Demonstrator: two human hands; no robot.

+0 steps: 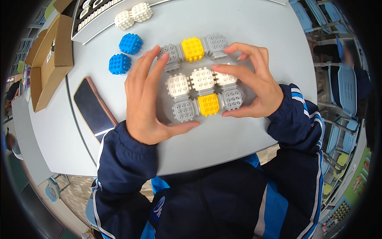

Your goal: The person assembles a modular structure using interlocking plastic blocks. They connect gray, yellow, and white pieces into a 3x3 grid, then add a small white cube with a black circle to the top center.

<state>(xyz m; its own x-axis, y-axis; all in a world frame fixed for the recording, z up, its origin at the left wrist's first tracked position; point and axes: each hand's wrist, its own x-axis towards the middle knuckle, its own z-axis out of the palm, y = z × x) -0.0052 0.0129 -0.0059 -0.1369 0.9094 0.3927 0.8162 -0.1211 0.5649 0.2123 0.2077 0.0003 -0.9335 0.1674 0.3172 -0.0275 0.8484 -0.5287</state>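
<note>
Two rows of studded cube blocks form a joined assembly on the table: a white row, with its middle white block [203, 79], behind a grey-yellow-grey row whose yellow block [209, 104] is central. My right hand [256, 87] curves around the right end, a finger over the right white block [227, 79] and the thumb by the right grey block [232, 98]. Spread open at the left, my left hand [145, 95] has its thumb just in front of the assembly. Its fingertips reach a second grey-yellow-grey row [193, 49] behind; contact is unclear.
Two blue blocks [130, 44] stand apart at the left, near a phone [92, 105]. A joined white pair [133, 16] lies farther back, beside a white tray [89, 34]. An open cardboard box [53, 63] stands at the far left. Blue chairs [346, 89] are beyond the right table edge.
</note>
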